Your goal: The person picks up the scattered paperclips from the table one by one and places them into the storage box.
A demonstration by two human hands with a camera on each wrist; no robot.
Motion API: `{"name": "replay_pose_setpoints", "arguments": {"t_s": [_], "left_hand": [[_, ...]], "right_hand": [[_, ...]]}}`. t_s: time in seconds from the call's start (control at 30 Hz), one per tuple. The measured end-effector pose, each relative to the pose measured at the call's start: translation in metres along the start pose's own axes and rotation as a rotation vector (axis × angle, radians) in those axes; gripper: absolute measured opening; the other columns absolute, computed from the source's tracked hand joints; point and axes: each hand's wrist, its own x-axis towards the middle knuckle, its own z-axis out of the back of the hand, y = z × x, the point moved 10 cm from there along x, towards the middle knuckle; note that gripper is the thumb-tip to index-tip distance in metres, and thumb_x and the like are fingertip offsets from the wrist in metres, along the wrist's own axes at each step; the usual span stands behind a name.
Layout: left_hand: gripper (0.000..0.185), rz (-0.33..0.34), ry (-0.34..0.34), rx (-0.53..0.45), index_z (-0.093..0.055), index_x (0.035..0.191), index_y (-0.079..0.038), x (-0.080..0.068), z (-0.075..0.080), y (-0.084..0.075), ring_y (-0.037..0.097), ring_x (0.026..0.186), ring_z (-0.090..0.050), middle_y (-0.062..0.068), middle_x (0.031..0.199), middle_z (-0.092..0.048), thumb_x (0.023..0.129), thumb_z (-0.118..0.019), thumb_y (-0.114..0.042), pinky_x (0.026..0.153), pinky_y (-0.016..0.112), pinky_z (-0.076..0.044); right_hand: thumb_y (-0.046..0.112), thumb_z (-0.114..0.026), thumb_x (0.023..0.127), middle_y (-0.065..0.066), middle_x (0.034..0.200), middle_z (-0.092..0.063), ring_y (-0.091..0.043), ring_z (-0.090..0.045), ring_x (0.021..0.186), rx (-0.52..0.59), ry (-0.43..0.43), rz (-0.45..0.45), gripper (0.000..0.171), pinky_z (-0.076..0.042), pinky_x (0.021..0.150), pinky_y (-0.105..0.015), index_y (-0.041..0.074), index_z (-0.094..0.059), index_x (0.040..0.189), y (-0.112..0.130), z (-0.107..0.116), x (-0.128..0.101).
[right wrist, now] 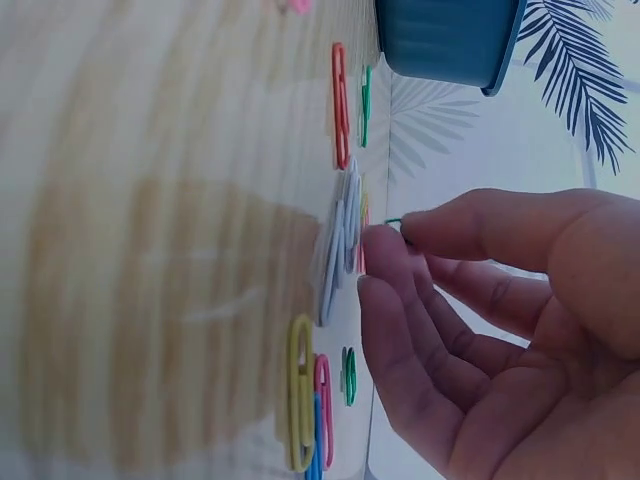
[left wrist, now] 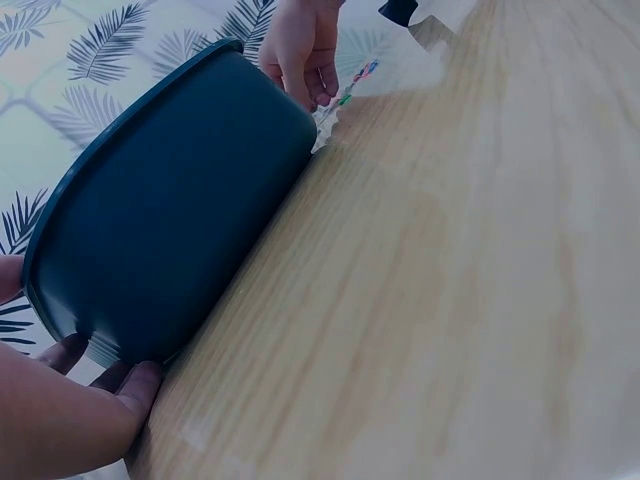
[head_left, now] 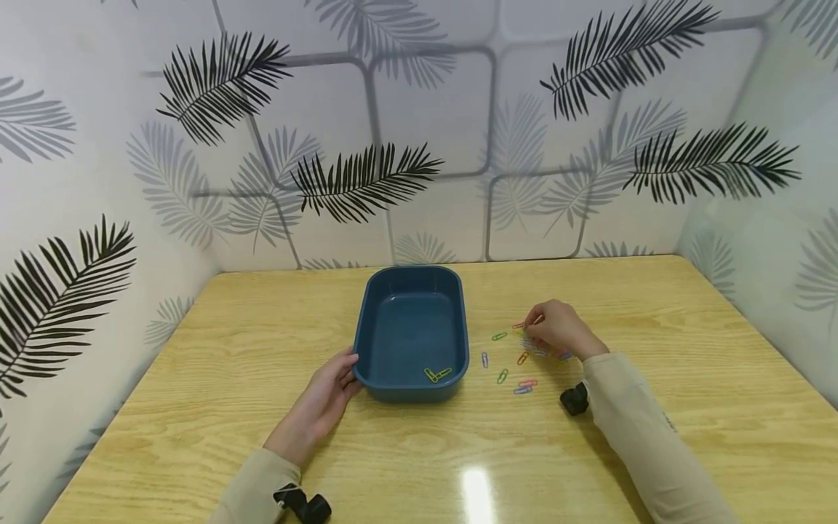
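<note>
Walls with a palm-leaf pattern close in a light wooden table (head_left: 655, 437) on three sides. A dark blue tub (head_left: 410, 331) stands in the middle of the head view. It is a rounded rectangle, and its long axis runs from the near edge toward the back wall. Two yellow paper clips (head_left: 437, 374) lie inside it at the near right corner.

The left hand (head_left: 324, 404) is at the lower left of the tub, with relaxed fingers touching its near left corner; in the left wrist view the fingertips (left wrist: 135, 385) rest against the base of the tub.

To the right of the tub, loose paper clips (head_left: 511, 364) in green, orange, blue and pink lie scattered on the wood, pointing in different directions. The right hand (head_left: 556, 329) is over the far right part of this group. In the right wrist view its thumb and forefinger pinch a green paper clip (right wrist: 393, 222), and only the tip of the clip shows, just above a white clip (right wrist: 340, 245) on the table.

Wide bare wood lies to the right and in front of the hands. The tub stands near the back wall.
</note>
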Motion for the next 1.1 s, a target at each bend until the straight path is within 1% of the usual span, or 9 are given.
{"name": "replay_pose_setpoints", "arguments": {"t_s": [0.17, 0.3, 0.4, 0.47, 0.63, 0.77, 0.97, 1.1], "left_hand": [[0.05, 0.002, -0.007, 0.002, -0.032, 0.145, 0.006, 0.0001, 0.0008, 0.0011, 0.017, 0.108, -0.051, 0.007, 0.119, -0.057, 0.099, -0.043, -0.012, 0.093, 0.028, -0.041], [0.052, -0.001, -0.013, 0.01, -0.031, 0.145, 0.007, 0.0005, 0.0017, 0.0011, 0.017, 0.109, -0.052, 0.008, 0.12, -0.057, 0.099, -0.043, -0.013, 0.093, 0.028, -0.041], [0.052, -0.003, -0.015, 0.015, -0.031, 0.145, 0.008, 0.0004, 0.002, 0.0013, 0.017, 0.11, -0.051, 0.009, 0.123, -0.056, 0.099, -0.043, -0.013, 0.094, 0.028, -0.041], [0.051, -0.001, -0.013, 0.014, -0.031, 0.145, 0.007, 0.0004, 0.0022, 0.0017, 0.017, 0.111, -0.05, 0.01, 0.124, -0.055, 0.099, -0.042, -0.013, 0.094, 0.028, -0.041], [0.05, -0.004, -0.016, 0.008, -0.032, 0.144, 0.007, 0.0009, 0.0023, 0.0014, 0.016, 0.109, -0.051, 0.008, 0.121, -0.056, 0.099, -0.042, -0.013, 0.094, 0.028, -0.041], [0.05, -0.004, -0.019, 0.001, -0.031, 0.143, 0.008, 0.0007, 0.0023, 0.0026, 0.016, 0.107, -0.051, 0.006, 0.117, -0.057, 0.099, -0.042, -0.012, 0.094, 0.028, -0.041], [0.05, -0.004, -0.02, 0.003, -0.031, 0.143, 0.008, 0.0004, 0.0018, 0.0028, 0.016, 0.106, -0.051, 0.005, 0.115, -0.058, 0.099, -0.043, -0.011, 0.094, 0.028, -0.04], [0.05, -0.005, -0.019, 0.007, -0.031, 0.144, 0.008, -0.0003, 0.0008, 0.0013, 0.016, 0.107, -0.051, 0.005, 0.115, -0.058, 0.099, -0.043, -0.012, 0.094, 0.028, -0.04]], "right_hand": [[0.006, -0.053, 0.094, -0.011, 0.078, -0.066, -0.019, -0.059, 0.062, -0.004, -0.023, 0.026, 0.019, -0.047, 0.055, -0.031, -0.007, -0.065, 0.101, 0.0008, -0.0001, 0.0012], [0.007, -0.054, 0.094, -0.01, 0.074, -0.065, -0.019, -0.057, 0.063, -0.02, -0.032, 0.026, 0.021, -0.047, 0.059, -0.031, -0.008, -0.067, 0.099, 0.0019, 0.0, 0.0019], [0.007, -0.056, 0.093, -0.01, 0.075, -0.066, -0.019, -0.058, 0.065, -0.028, -0.03, 0.027, 0.02, -0.047, 0.059, -0.03, -0.009, -0.069, 0.097, 0.0037, -0.0006, 0.0022], [0.006, -0.057, 0.093, -0.011, 0.078, -0.067, -0.019, -0.06, 0.067, -0.031, -0.029, 0.041, 0.02, -0.048, 0.06, -0.03, -0.009, -0.069, 0.097, 0.0063, -0.001, 0.0019], [0.005, -0.059, 0.092, -0.015, 0.087, -0.068, -0.02, -0.063, 0.07, -0.033, -0.044, 0.067, 0.02, -0.051, 0.063, -0.032, -0.01, -0.067, 0.102, 0.0092, -0.0003, 0.0028], [0.004, -0.058, 0.091, -0.019, 0.093, -0.067, -0.023, -0.064, 0.075, -0.032, -0.052, 0.053, 0.02, -0.053, 0.067, -0.035, -0.01, -0.066, 0.103, 0.0067, -0.0006, 0.0039], [0.003, -0.056, 0.092, -0.023, 0.099, -0.065, -0.026, -0.065, 0.078, 0.048, -0.032, 0.005, 0.024, -0.056, 0.069, -0.035, -0.011, -0.063, 0.11, 0.0034, -0.0031, 0.0052], [0.003, -0.056, 0.093, -0.024, 0.099, -0.065, -0.027, -0.066, 0.076, 0.085, -0.039, 0.014, 0.025, -0.057, 0.07, -0.036, -0.012, -0.061, 0.113, 0.0088, -0.0024, 0.0055]]}}
